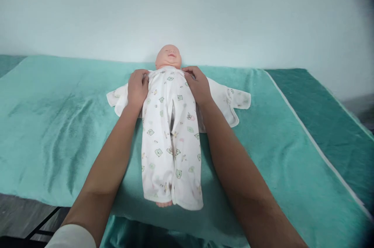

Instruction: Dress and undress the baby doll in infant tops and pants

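Observation:
A baby doll lies on its back, its bald head away from me. White baby pants with a green animal print cover its front from the neck down; toes show below one trouser leg. Underneath is a white baby shirt, spread open with its sleeves out to both sides. My left hand has its fingers bent at the pants' upper left edge, close to the doll's shoulder. On the opposite edge, my right hand grips in the same way. The doll's arms are hidden.
A light green cloth covers the table, with wrinkles on the left. Darker green cloth shows at the right, beyond a pale edge. A pale wall stands directly behind the table. Dark bars are at the lower left.

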`<act>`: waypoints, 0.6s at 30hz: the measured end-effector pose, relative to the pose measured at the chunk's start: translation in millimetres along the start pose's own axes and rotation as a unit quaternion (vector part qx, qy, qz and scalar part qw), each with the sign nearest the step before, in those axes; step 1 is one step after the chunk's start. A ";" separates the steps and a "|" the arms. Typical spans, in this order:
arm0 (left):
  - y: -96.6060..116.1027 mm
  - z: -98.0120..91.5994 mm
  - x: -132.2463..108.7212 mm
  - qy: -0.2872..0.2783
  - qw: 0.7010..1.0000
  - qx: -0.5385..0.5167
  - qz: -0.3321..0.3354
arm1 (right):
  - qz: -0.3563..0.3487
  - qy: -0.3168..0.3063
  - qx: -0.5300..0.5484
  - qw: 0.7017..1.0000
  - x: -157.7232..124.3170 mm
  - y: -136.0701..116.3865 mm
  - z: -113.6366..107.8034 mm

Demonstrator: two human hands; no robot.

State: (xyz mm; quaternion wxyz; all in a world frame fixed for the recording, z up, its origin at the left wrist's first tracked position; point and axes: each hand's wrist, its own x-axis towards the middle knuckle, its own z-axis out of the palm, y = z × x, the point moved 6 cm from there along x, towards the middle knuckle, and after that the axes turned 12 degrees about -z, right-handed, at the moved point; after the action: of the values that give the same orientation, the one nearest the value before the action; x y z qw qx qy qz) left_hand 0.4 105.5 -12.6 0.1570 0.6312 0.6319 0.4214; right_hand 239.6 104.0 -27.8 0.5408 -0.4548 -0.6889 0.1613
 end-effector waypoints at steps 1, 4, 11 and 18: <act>-2.9 -3.7 -5.2 0.015 0.999 0.030 -0.004 | -0.007 0.000 -0.019 1.000 -5.4 -0.2 -2.0; -12.0 -17.2 -24.9 0.052 0.994 0.093 -0.036 | -0.022 0.013 -0.117 0.993 -25.9 0.1 -13.8; -24.3 -52.2 -68.8 0.104 0.978 0.161 -0.079 | 0.003 0.069 -0.319 0.945 -83.6 -17.6 -57.0; -1.2 -25.1 -91.5 -0.145 0.958 0.229 0.097 | -0.106 -0.198 -0.216 0.950 -107.8 -59.6 -21.8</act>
State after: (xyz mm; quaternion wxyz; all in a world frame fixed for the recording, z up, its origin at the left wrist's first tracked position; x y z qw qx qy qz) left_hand -4.6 12.2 -29.0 0.0570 0.7630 0.6175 0.1823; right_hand 232.2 -20.1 -41.8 0.2962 -0.4442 -0.8447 0.0375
